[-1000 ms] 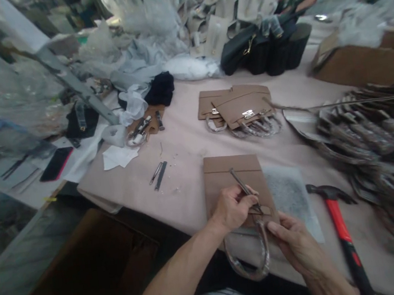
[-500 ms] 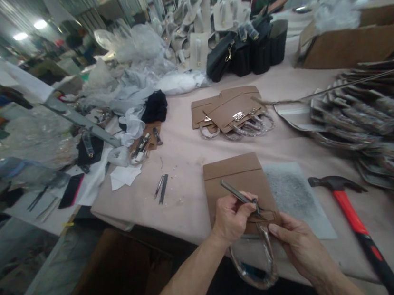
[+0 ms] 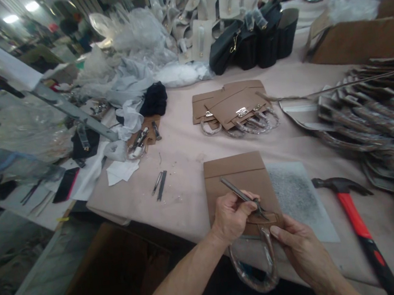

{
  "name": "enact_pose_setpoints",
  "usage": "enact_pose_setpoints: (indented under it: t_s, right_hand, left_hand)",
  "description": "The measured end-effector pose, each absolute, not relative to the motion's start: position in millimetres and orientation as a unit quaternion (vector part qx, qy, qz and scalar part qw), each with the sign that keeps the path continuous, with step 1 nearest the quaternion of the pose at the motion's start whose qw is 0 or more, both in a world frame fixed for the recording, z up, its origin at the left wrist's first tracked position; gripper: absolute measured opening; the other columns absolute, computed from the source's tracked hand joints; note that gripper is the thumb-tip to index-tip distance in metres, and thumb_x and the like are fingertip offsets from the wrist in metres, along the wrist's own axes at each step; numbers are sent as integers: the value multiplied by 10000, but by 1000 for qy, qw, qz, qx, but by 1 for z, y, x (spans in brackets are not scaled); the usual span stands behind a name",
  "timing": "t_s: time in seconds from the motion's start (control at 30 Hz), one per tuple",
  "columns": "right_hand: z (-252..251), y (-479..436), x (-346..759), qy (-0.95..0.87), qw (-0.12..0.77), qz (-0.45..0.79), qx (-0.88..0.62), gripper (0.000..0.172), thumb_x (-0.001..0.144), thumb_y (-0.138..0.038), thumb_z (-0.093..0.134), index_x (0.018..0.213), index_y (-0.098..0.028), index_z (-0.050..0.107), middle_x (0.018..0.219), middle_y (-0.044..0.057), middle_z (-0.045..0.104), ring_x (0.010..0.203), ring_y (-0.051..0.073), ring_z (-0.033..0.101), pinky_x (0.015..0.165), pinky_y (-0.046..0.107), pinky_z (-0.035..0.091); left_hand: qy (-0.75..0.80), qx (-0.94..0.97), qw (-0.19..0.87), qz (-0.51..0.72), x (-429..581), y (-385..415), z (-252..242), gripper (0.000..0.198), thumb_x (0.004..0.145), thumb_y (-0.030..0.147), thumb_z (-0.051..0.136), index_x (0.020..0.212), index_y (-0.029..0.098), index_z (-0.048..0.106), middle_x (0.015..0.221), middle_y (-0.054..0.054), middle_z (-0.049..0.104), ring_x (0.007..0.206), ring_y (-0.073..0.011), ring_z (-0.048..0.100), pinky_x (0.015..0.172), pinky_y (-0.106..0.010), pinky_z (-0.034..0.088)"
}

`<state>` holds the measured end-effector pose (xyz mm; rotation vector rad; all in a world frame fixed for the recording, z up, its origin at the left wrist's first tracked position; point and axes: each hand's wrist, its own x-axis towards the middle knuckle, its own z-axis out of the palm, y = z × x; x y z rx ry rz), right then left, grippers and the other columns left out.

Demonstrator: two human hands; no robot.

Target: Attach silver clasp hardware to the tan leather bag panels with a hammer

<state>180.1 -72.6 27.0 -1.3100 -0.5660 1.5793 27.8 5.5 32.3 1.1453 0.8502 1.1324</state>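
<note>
A flat tan leather bag panel point(image 3: 237, 181) lies on the table in front of me, its plastic-wrapped loop handle point(image 3: 254, 269) hanging over the near edge. My left hand point(image 3: 233, 216) is closed around a thin metal tool point(image 3: 240, 194), whose tip rests on the panel's lower edge by the handle tab. My right hand point(image 3: 300, 248) pinches that lower edge and the handle base, thumb on top.
A red-handled hammer point(image 3: 357, 223) lies to the right beside a grey pad point(image 3: 298, 197). Finished tan panels point(image 3: 235, 107) are stacked farther back. Piled wrapped pieces point(image 3: 373, 121) fill the right side, black bags point(image 3: 252, 45) stand at the back, and small metal tools point(image 3: 160, 184) lie left.
The view shifted slightly. Both hands stay on the panel's lower edge, and the tool has tilted a little flatter.
</note>
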Motion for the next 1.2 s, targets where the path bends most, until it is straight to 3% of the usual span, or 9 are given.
enact_pose_setpoints:
  t_s: [0.37,0.8,1.0,1.2]
  right_hand:
    - [29,-72,180,-231,480,654,-538,385,653,-467,864,930,-227,747,978,84,750,871,267,659,884,423,490]
    - [29,-73,180,-239,484,650,-534,406,652,-488,864,941,-226,752,953,79,745,845,250,644,831,394,494]
    - [31,-71,180,-272,473,639,-542,385,676,-531,830,863,-208,737,786,54,693,749,222,618,701,348,500]
    - [29,-69,181,-295,454,631,-555,373,685,-530,832,814,-194,737,729,48,689,615,177,581,594,311,484]
  left_hand:
    - [380,522,606,465,28,3,37,355,851,491,745,901,141,705,976,-126,792,885,-224,758,807,-326,631]
    - [382,575,553,466,27,1,40,190,885,327,704,921,142,728,975,-111,796,898,-217,758,847,-319,617]
    - [401,638,485,444,28,3,48,127,846,214,684,945,166,746,964,-89,801,883,-217,761,842,-302,614]
    - [415,647,486,416,23,9,52,128,846,240,678,923,164,747,930,-81,797,841,-204,751,760,-272,608]
